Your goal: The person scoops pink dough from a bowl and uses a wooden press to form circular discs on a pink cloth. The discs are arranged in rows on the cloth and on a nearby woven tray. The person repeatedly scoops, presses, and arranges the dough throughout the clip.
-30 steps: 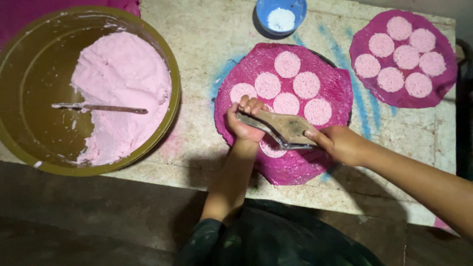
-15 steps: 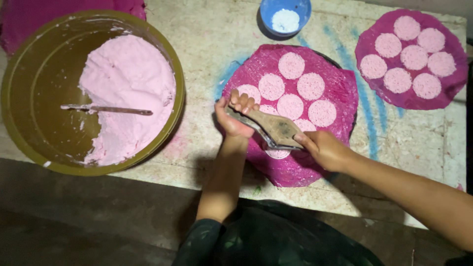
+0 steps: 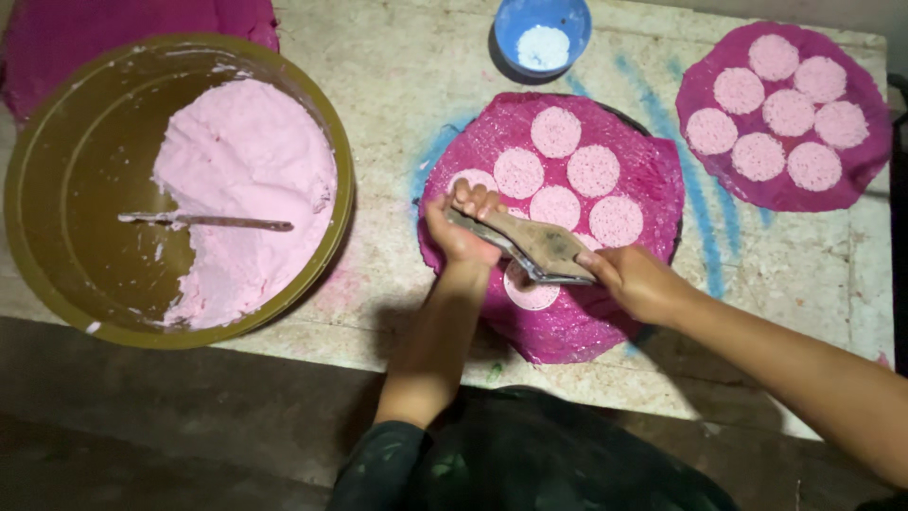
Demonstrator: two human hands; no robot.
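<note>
Head view shows both hands' fingers gripping a wooden scraper point(image 3: 534, 248) that half hides one pink disc point(image 3: 530, 289) on the stained bench point(image 3: 397, 76).

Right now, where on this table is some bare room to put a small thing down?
Bare stone lies between the big bowl and the near magenta cloth, and between the two cloths, below the blue bowl. The near cloth is crowded: pink discs and both hands holding the scraper.

A wide olive bowl point(image 3: 57, 237) of pink paste point(image 3: 246, 189) with a spoon point(image 3: 203, 221) sits left on the surface point(image 3: 388, 66), near a small blue bowl point(image 3: 542, 28) and a far-right magenta cloth point(image 3: 856, 170) bearing seven pink discs point(image 3: 738, 90).
</note>
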